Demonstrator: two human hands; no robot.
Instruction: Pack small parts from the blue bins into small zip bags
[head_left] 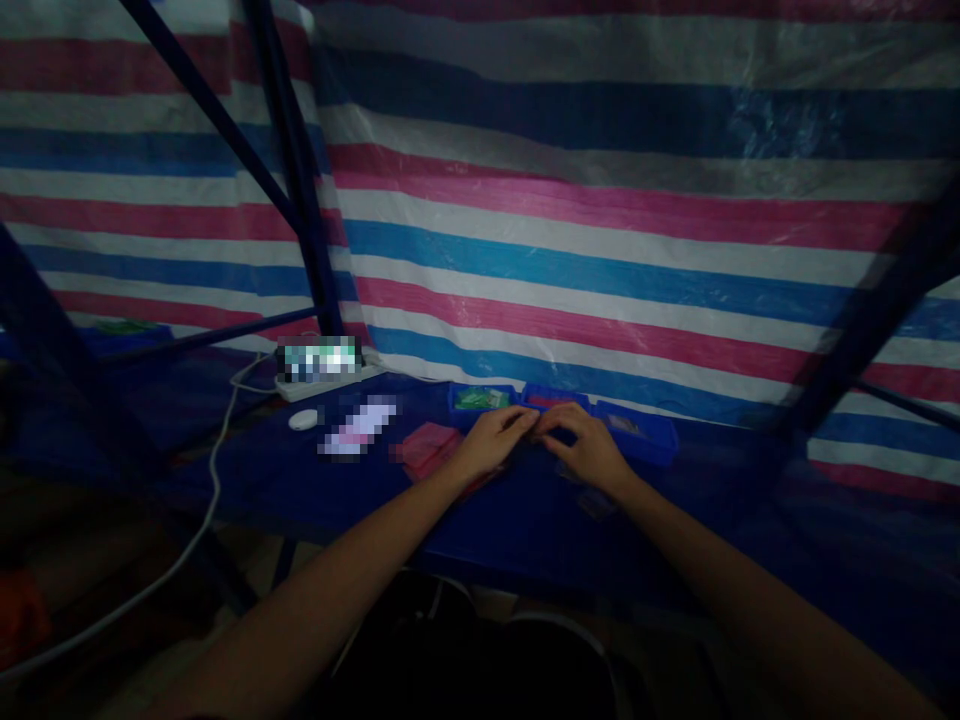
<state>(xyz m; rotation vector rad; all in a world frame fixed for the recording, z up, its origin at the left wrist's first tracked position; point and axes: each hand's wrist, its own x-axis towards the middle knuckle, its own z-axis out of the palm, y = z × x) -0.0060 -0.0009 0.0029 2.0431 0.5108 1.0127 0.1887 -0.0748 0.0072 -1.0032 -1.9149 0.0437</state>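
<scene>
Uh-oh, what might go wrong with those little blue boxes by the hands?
The left hand and right hand are right at the front of the middle blue tray, so a bump might shove it or spill what's inside. The pink item lies close to the left hand and might get knocked. It's dim here, so small pieces on the dark blue table might be hard to spot.

Three plastic bins (555, 397) along the table's (247, 490) back edge, a power strip (315, 388) to their left.
</scene>
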